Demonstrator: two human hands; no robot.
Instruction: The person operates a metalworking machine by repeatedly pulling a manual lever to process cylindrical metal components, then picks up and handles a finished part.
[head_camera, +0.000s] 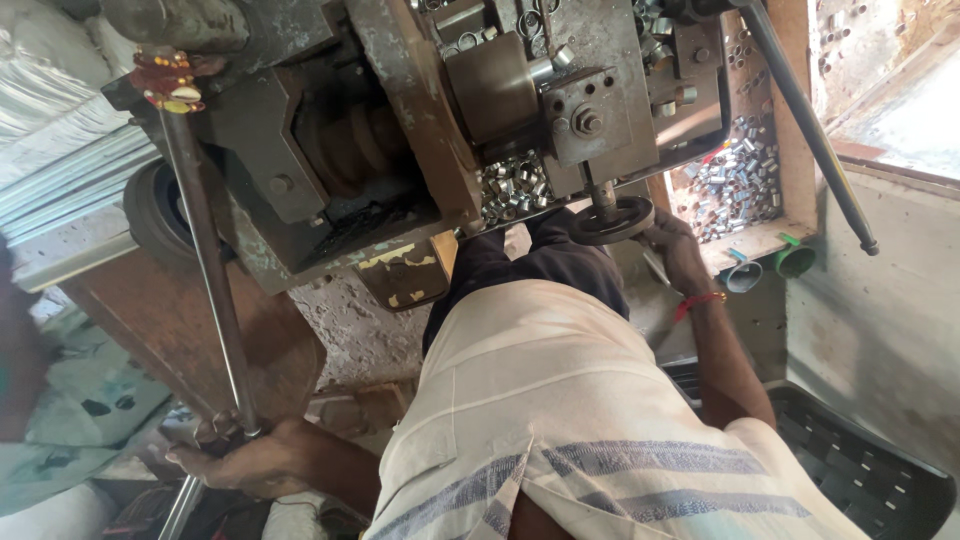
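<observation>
Lower left of frame, left hand (250, 462) is wrapped tight around the bottom end of a long steel bar (205, 260) that runs up to the lathe (400, 130) at upper left. Right of centre, right hand (672, 245) grips the rim of a small black handwheel (612, 220) under the lathe's carriage. Wooden tray (790, 140) of small metal sleeves (735, 180) sits upper right, beside the handwheel.

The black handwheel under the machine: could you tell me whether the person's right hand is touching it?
Touching: the head view shows the right hand gripping the rim of the black handwheel.
</observation>
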